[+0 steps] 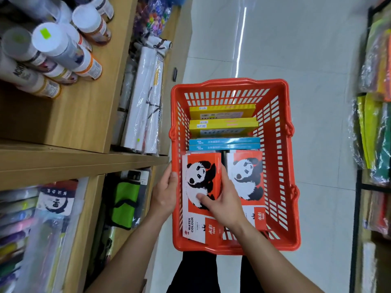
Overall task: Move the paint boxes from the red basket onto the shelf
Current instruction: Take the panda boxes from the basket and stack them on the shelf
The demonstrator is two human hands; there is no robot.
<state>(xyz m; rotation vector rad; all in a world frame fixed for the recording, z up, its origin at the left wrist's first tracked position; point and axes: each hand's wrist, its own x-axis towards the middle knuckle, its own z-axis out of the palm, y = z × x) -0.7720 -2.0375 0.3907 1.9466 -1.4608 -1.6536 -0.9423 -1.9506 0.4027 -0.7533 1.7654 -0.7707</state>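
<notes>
Paint box [201, 180] (left panda) pinched by right hand [224, 201] fingers [225, 176]; left hand [165, 193] apparently grips basket [232, 85].

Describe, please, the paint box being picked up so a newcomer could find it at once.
Find the red basket beside the wooden shelves. At its near end two orange panda boxes sit side by side, before blue boxes and yellow boxes. The one meant is the left panda box, nearer the shelves than its twin: the right hand grips its inner edge, thumb on the panda.
</notes>
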